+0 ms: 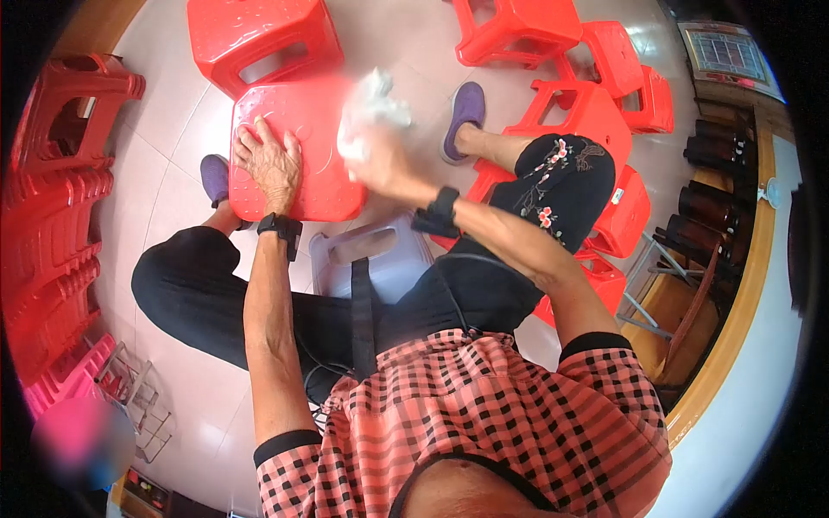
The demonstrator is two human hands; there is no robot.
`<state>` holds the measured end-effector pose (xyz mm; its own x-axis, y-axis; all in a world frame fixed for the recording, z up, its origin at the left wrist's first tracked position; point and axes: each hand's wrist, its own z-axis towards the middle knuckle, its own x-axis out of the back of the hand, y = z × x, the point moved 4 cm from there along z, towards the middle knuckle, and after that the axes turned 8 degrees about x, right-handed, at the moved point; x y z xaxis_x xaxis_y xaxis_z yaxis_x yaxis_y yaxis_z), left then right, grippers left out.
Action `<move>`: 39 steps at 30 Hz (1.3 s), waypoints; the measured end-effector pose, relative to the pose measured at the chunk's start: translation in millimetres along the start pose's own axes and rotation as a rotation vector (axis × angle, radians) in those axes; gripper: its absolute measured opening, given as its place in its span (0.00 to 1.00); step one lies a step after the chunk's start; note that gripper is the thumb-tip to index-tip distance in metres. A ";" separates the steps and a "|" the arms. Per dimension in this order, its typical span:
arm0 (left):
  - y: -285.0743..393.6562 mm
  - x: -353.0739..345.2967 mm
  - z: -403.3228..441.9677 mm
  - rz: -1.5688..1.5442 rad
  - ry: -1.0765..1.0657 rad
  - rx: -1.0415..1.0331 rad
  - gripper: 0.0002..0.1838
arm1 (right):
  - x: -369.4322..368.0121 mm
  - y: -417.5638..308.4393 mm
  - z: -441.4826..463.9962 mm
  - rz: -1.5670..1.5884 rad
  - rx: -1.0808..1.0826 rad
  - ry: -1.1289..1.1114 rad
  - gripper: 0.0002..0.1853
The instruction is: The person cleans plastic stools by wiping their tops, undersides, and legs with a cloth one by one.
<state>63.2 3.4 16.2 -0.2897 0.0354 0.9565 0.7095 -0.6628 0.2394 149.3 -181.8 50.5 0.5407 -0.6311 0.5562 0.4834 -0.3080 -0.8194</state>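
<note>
In front of me stands a red plastic stool (324, 186), its square seat facing up. My left hand (269, 166) lies flat on the left part of that seat, fingers spread, with nothing in it. At the seat's right edge, my right hand (380, 164) grips a whitish cloth (377, 102). Motion smears this hand and the cloth, so I cannot tell exactly how the fingers lie. The cloth bunches up above the hand and touches or hangs just over the stool's edge.
Another red stool (263, 39) adjoins the far side. Several red stools (566, 112) crowd the right, and stacked ones (65, 216) line the left. A pale grey stool (371, 255) is beneath me. A wire rack (138, 397) stands lower left, a wooden folding chair (682, 302) at right.
</note>
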 end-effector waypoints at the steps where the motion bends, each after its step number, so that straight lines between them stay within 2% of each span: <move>1: 0.2 0.2 0.3 0.000 0.000 0.003 0.33 | -4.8 -10.1 -13.9 0.089 -0.017 -0.137 0.18; 3: -0.2 -0.7 -0.6 0.006 0.001 0.010 0.33 | -18.4 -39.8 -30.7 0.077 0.174 -0.402 0.19; 4: -0.4 -1.0 -0.4 -0.002 0.017 0.005 0.33 | -25.5 -50.0 -38.9 0.217 0.201 -0.596 0.16; 5: -1.1 1.6 -0.2 -0.036 0.007 -0.003 0.33 | -18.4 -70.2 -36.6 0.273 0.083 -0.741 0.17; 7: -0.9 4.0 -1.2 -0.044 0.016 0.005 0.32 | -26.3 -61.4 -31.4 0.336 -0.015 -0.664 0.17; 9: -10.3 11.6 9.4 -0.249 0.014 -0.007 0.29 | -3.8 -52.3 -5.7 0.145 0.021 -0.323 0.16; 10: -19.7 15.8 14.9 -0.351 0.010 -0.012 0.28 | 3.5 -36.3 5.5 0.034 0.205 -0.057 0.14; 11: -33.1 16.9 20.1 -0.311 0.018 0.078 0.28 | 15.2 -20.1 19.1 0.070 0.181 0.019 0.15; 13: -62.5 16.6 34.8 -0.235 0.036 0.253 0.28 | 37.0 5.0 48.4 -0.087 0.159 0.012 0.22; 14: -81.8 5.4 38.2 -0.174 -0.038 0.365 0.28 | 32.4 31.3 55.3 -0.113 0.116 -0.080 0.24; 15: -100.3 -6.0 39.9 -0.208 -0.319 0.469 0.35 | 29.8 39.5 53.8 -0.139 0.092 -0.134 0.25; 17: -119.4 -27.2 29.8 -0.597 -0.602 0.714 0.43 | 28.0 31.5 41.5 -0.187 0.070 -0.206 0.26; 18: -111.7 -17.4 23.9 -0.709 -0.578 0.773 0.46 | 27.6 18.9 34.0 -0.207 0.072 -0.221 0.27; 21: -102.7 -13.7 19.1 -0.990 -0.571 0.693 0.45 | 33.2 11.0 21.6 -0.098 -0.102 -0.229 0.26; 24: -75.9 -2.3 19.3 -0.984 -0.735 0.736 0.42 | 52.5 36.6 24.8 -0.076 -0.251 -0.073 0.22; 27: -18.9 24.5 -1.3 -1.316 -0.823 0.701 0.37 | 83.0 34.6 33.7 -0.085 -0.355 0.074 0.20; 29: -7.9 -5.8 -10.0 -1.331 -0.917 0.554 0.32 | 94.6 30.1 37.4 0.021 -0.392 0.144 0.19; 30: 15.2 6.4 -15.2 -1.294 -0.886 0.350 0.30 | 96.1 29.0 36.3 -0.045 -0.280 0.191 0.20; 33: 49.5 26.9 -38.8 -1.163 -0.972 0.500 0.28 | 94.1 28.3 27.4 0.182 -0.282 0.276 0.19; 34: 62.4 34.9 -41.8 -1.336 -1.013 0.435 0.26 | 91.2 23.4 24.4 0.260 -0.263 0.266 0.18; 37: 75.4 49.0 -49.8 -1.234 -1.089 0.273 0.23 | 99.1 -33.6 25.4 0.405 -0.150 0.147 0.16; 38: 84.4 60.7 -54.4 -1.369 -1.105 0.188 0.21 | 114.6 -70.9 27.9 0.273 -0.056 0.078 0.16; 39: 86.2 62.4 -59.0 -1.283 -1.086 0.134 0.18 | 114.0 -74.5 30.7 0.197 0.078 -0.016 0.16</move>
<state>68.4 -95.6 86.7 -0.1779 0.9630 -0.2025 0.4458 0.2623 0.8558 196.1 -208.9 179.2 0.6409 -0.6619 0.3887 0.4182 -0.1234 -0.8999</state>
